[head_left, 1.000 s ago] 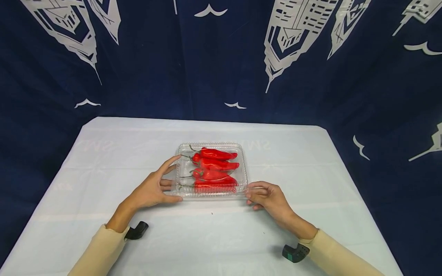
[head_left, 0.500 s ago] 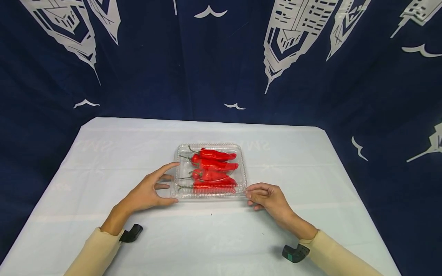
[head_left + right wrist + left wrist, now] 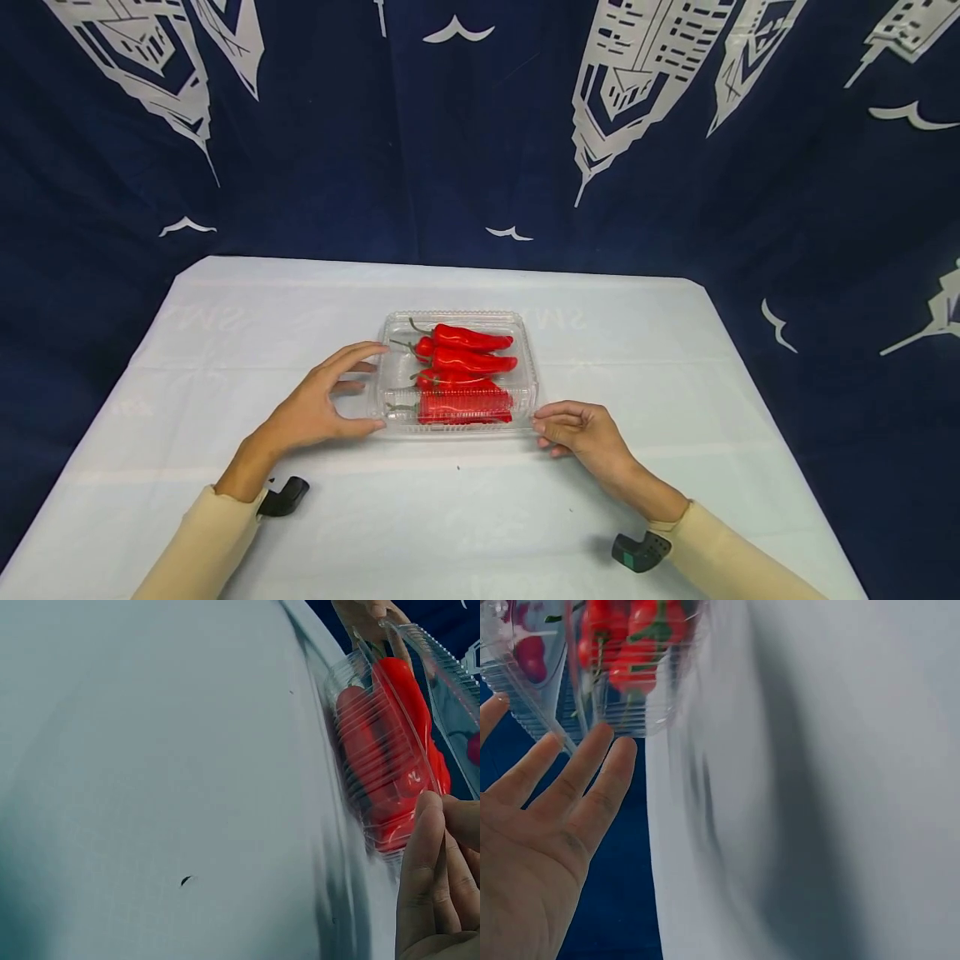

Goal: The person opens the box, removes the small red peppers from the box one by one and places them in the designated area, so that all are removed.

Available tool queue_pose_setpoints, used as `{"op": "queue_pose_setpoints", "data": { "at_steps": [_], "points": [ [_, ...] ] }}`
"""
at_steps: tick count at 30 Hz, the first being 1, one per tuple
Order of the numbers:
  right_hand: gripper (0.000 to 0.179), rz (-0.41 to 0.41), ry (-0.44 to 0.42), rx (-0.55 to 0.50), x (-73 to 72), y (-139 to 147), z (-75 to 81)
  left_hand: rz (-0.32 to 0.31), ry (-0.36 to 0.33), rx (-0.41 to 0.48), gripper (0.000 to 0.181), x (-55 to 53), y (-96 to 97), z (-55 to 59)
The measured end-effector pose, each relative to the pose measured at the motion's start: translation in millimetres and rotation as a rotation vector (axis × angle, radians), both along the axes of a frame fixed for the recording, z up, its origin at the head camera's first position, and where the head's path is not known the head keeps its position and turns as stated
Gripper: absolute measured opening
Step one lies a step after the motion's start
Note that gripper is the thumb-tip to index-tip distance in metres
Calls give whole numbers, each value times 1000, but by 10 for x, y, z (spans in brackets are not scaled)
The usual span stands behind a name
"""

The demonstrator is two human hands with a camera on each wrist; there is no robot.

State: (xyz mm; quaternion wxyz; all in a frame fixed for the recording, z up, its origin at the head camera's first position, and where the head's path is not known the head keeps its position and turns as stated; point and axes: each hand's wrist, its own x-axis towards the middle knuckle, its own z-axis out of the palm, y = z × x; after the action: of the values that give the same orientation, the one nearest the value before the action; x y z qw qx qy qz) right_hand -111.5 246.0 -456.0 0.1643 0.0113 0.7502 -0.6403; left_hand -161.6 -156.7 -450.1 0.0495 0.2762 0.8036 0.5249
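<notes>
A clear plastic clamshell box point(image 3: 480, 317) sits on the white table with several long red peppers point(image 3: 472, 362) inside, their green stems to the left. Both wrist views show its lid point(image 3: 452, 712) standing up at an angle from the ribbed base point(image 3: 352, 757). My right hand point(image 3: 592, 437) pinches the near right corner of the box between thumb and fingertips. At the left side my left hand point(image 3: 311, 407) has its fingers spread and its thumb apart, fingertips right at the box's edge. The left wrist view shows that palm facing the box.
A white cloth covers the table point(image 3: 660, 342). Behind it hangs a dark blue curtain point(image 3: 300, 167) with white building and bird prints. A small dark speck point(image 3: 186, 880) lies on the cloth. Each wrist carries a black camera point(image 3: 641, 552).
The lid has tilted up, and the oval outline over the peppers no longer shows. My left hand has drawn back slightly leftward from the box. The right hand stays at its corner.
</notes>
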Motion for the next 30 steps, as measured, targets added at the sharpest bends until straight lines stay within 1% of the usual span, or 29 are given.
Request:
{"op": "queue_pose_setpoints", "data": {
  "at_steps": [7, 11, 16, 22, 26, 30],
  "points": [
    [36, 5, 3, 10, -1, -6, 6, 5, 55, -42, 87, -93, -38, 95],
    [36, 10, 3, 23, 3, -3, 8, 10, 72, -72, 83, -162, -49, 168],
    [37, 20, 2, 25, 9, 5, 7, 21, 73, -87, 73, -277, -41, 283],
    [37, 15, 3, 10, 6, 4, 5, 10, 92, -76, 59, -421, -25, 389],
    [37, 21, 6, 10, 1, 3, 7, 10, 80, -61, 50, -513, -13, 447],
    [38, 26, 8, 14, -2, 5, 7, 26, 48, -55, 47, -596, -1, 495]
  ]
}}
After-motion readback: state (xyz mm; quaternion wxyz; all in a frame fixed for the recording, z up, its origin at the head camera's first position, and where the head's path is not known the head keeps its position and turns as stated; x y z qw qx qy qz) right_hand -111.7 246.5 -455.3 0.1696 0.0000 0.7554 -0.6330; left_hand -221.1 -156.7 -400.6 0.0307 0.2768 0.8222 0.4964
